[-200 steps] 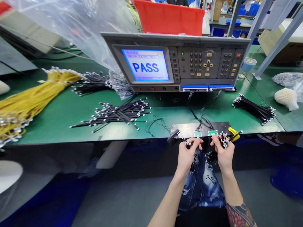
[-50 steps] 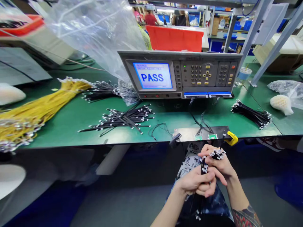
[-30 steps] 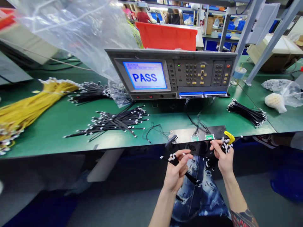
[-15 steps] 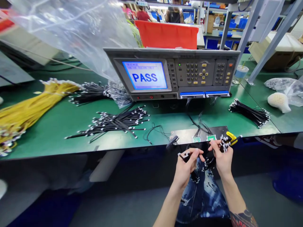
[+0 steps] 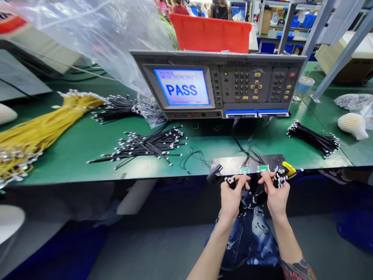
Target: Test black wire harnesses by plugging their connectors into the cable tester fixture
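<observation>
My left hand (image 5: pixel 231 198) is closed round black cables (image 5: pixel 231 182) with white plugs, its thumb and forefinger at the left green circuit board (image 5: pixel 244 170). At the right green board (image 5: pixel 262 168), the pinched fingertips of my right hand (image 5: pixel 277 198) meet the edge. More black cables with a cluster of white connectors (image 5: pixel 280 178) stick out from that fist. Whether a plug sits in either board's socket is hidden by my fingers. Thin black wires run from both boards up to a grey tester (image 5: pixel 215 112), whose screen (image 5: pixel 183 88) reads PASS.
Black cables (image 5: pixel 148 144) lie in a loose pile on the green bench (image 5: pixel 204 144), with a yellow bundle (image 5: pixel 55 120) farther left. Another black bundle (image 5: pixel 313 139) rests at right. A yellow-handled tool (image 5: pixel 290 170) and a dark clamp-like piece (image 5: pixel 215 173) flank the boards.
My left hand has risen to the left board, and my right fingertips have come up to the right board's edge. The camera view has shifted slightly. PASS stays on the screen.
</observation>
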Action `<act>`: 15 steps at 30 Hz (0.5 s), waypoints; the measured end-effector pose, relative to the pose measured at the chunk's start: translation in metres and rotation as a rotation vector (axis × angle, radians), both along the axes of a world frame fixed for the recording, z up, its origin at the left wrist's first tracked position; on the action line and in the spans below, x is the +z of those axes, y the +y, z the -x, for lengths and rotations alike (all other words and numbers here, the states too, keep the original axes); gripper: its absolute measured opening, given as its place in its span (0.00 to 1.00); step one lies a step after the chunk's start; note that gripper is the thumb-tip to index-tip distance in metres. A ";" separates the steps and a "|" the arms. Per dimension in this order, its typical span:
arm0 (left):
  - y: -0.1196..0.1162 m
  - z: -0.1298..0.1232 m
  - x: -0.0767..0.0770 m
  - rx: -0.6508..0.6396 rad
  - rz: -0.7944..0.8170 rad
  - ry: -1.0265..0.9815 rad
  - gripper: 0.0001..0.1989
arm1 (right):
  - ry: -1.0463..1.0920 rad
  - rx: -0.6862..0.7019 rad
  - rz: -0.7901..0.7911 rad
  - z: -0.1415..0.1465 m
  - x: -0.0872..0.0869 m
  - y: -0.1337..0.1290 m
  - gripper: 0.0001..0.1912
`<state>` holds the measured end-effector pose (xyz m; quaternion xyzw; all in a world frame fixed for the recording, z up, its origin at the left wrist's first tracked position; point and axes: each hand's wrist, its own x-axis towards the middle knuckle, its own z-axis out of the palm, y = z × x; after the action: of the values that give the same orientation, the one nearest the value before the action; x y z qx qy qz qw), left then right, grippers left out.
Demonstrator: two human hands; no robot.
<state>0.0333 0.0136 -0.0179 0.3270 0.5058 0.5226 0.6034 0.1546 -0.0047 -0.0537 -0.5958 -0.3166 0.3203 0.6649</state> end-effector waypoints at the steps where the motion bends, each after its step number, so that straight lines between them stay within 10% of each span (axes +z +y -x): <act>1: 0.000 -0.001 0.001 0.014 0.005 -0.011 0.17 | 0.002 -0.001 0.001 0.000 0.000 0.000 0.16; 9: 0.001 -0.006 0.001 0.040 0.015 -0.033 0.19 | 0.036 0.041 0.014 -0.006 -0.001 0.000 0.18; 15: 0.005 0.004 0.002 -0.079 0.014 -0.011 0.23 | 0.199 0.382 0.135 -0.016 0.005 0.002 0.27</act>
<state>0.0290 0.0183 -0.0161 0.3398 0.4928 0.4966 0.6286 0.1707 -0.0022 -0.0489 -0.5338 -0.3343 0.5179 0.5788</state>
